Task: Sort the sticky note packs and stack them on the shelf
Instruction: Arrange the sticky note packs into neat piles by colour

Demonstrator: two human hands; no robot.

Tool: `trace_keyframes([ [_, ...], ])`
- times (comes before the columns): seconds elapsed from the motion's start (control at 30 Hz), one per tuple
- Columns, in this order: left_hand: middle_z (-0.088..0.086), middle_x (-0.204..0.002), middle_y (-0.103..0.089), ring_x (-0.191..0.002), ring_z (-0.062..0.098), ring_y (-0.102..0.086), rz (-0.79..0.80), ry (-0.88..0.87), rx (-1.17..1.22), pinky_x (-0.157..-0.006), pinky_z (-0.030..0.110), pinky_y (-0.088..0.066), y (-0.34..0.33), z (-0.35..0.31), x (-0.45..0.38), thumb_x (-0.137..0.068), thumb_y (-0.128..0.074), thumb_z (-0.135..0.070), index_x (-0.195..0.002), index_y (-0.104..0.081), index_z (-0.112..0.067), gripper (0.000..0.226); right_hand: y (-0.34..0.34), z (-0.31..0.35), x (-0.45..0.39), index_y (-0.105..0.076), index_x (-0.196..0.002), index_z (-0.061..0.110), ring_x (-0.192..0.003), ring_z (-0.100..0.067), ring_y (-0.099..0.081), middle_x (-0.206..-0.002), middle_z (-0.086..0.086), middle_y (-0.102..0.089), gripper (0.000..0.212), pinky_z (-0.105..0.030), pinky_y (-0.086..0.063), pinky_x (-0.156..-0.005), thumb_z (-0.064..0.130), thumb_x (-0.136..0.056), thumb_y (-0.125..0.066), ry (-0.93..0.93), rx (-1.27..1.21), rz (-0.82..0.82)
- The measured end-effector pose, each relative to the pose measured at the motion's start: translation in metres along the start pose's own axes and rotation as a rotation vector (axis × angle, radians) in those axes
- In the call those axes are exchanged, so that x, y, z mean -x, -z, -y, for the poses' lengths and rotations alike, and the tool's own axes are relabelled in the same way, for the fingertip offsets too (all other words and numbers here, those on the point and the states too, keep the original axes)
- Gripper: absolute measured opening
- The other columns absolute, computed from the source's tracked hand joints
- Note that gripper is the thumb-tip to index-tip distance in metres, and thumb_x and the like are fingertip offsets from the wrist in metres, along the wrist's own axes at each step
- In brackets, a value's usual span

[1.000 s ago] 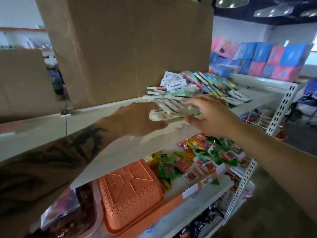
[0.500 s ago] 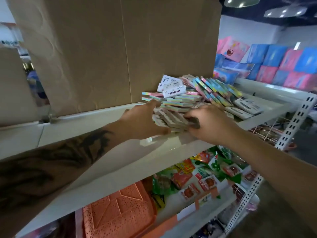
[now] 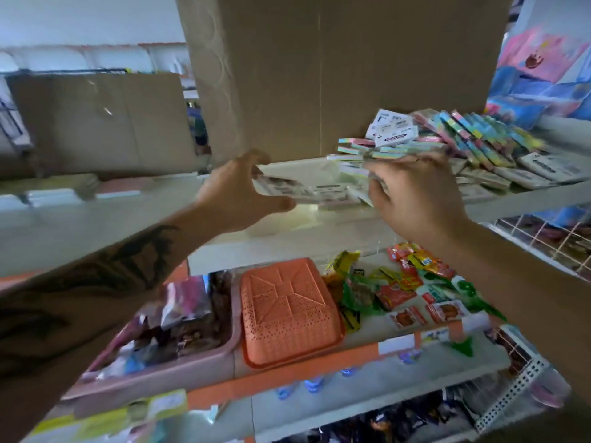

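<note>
A row of several white-wrapped sticky note packs (image 3: 315, 190) hangs just above the white shelf (image 3: 319, 231), clamped end to end between my hands. My left hand (image 3: 236, 193) holds the row's left end between thumb and fingers. My right hand (image 3: 415, 193) grips the right end with curled fingers. Behind them on the same shelf lies a loose pile of pastel sticky note packs (image 3: 473, 142), some leaning on edge, with white-labelled packs (image 3: 391, 129) on top.
A tall cardboard box (image 3: 335, 75) stands on the shelf right behind my hands; a lower one (image 3: 102, 123) is to the left. On the shelf below sit an orange basket (image 3: 287, 311), a pink tray (image 3: 179, 356) of packets and snack packets (image 3: 406, 289).
The camera has tilted down and left. My hands have spread apart, and the bunch of packs between them now lies stretched into a longer row, a bit further left along the shelf.
</note>
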State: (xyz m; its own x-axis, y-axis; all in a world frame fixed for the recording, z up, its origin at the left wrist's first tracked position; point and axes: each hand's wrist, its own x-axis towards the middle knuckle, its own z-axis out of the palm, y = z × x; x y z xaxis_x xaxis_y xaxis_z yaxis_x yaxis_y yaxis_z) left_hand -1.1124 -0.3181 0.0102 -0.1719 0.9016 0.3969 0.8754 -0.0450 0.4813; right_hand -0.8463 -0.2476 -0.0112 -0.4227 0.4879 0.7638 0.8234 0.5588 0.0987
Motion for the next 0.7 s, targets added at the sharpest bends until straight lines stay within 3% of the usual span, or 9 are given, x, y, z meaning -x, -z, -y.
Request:
trace_keyframes([
  [0.1, -0.004, -0.119, -0.066, -0.104, 0.020, -0.062, -0.039, 0.054, -0.032, -0.088, 0.035, -0.049, 0.031, 0.029, 0.026, -0.066, -0.088, -0.057, -0.133, -0.056, -0.028, 0.080, 0.001, 0.037, -0.005, -0.075, -0.108, 0.019, -0.071, -0.033, -0.067, -0.070, -0.008, -0.070, 0.025, -0.043, -0.044, -0.082, 0.020, -0.092, -0.055, 0.040, -0.045, -0.042],
  [0.2, -0.004, -0.118, -0.064, -0.103, 0.020, -0.062, -0.064, 0.103, -0.033, -0.083, 0.032, -0.046, 0.061, 0.062, 0.051, -0.067, -0.088, -0.056, -0.132, -0.057, -0.029, 0.077, -0.002, 0.079, -0.011, -0.074, -0.102, 0.020, -0.068, -0.032, -0.066, -0.065, -0.007, -0.066, 0.021, -0.043, -0.044, -0.082, 0.018, -0.089, -0.059, 0.089, -0.088, -0.053],
  [0.3, -0.005, -0.115, -0.064, -0.092, 0.018, -0.065, -0.106, 0.142, -0.046, -0.069, 0.028, -0.048, 0.089, 0.096, 0.070, -0.065, -0.087, -0.059, -0.127, -0.060, -0.030, 0.074, -0.007, 0.125, -0.021, -0.076, -0.101, 0.019, -0.068, -0.031, -0.067, -0.065, -0.006, -0.067, 0.024, -0.043, -0.045, -0.083, 0.019, -0.089, -0.055, 0.144, -0.133, -0.056],
  [0.5, -0.009, -0.112, -0.065, -0.088, 0.017, -0.066, -0.130, 0.192, -0.067, -0.067, 0.029, -0.051, 0.148, 0.177, 0.100, -0.066, -0.088, -0.059, -0.129, -0.060, -0.031, 0.073, -0.025, 0.224, -0.047, -0.076, -0.101, 0.024, -0.077, -0.025, -0.069, -0.069, 0.002, -0.070, 0.019, -0.041, -0.043, -0.088, 0.015, -0.088, -0.065, 0.285, -0.182, -0.033],
  [0.7, -0.008, -0.117, -0.065, -0.100, 0.017, -0.064, -0.052, 0.247, -0.053, -0.087, 0.035, -0.051, 0.209, 0.264, 0.114, -0.063, -0.090, -0.058, -0.132, -0.060, -0.030, 0.081, -0.043, 0.323, -0.088, -0.076, -0.092, 0.025, -0.070, -0.030, -0.066, -0.063, -0.001, -0.067, 0.020, -0.041, -0.045, -0.080, 0.019, -0.087, -0.057, 0.276, -0.193, 0.042],
])
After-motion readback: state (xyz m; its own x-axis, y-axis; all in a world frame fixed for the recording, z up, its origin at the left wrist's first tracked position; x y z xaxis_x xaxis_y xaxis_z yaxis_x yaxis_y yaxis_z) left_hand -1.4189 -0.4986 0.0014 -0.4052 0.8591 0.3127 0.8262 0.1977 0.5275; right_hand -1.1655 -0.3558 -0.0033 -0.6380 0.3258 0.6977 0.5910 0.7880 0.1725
